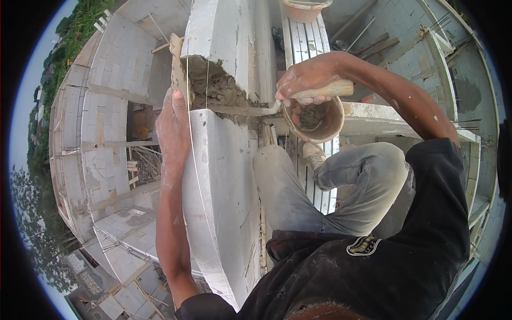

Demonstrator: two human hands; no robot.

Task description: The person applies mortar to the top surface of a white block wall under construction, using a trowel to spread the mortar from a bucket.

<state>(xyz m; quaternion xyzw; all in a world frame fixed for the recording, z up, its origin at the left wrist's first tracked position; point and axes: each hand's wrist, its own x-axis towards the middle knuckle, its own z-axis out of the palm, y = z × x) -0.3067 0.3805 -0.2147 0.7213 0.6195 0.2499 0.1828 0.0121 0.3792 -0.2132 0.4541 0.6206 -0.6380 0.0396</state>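
A trowel (337,89) with a pale wooden handle is in my right hand (306,80), fingers wrapped round it. Its mortar-smeared blade lies along the lower edge of wet grey mortar (216,85), which sits in a gap between two pale wall sections. My left hand (173,125) grips the lower end of a mortar-stained wooden board (176,58) at the wall's outer side, thumb up; its other fingers are mostly hidden. The board stands against the left side of the mortar. Just below my right hand is a bucket (340,120) with some mortar inside.
A taut string (190,154) runs along the pale wall (226,176). Slatted metal planking (325,200) lies under my foot, right of the wall. Another bucket (305,12) stands at the far end. Left of the wall is a drop to lower block walls (114,120).
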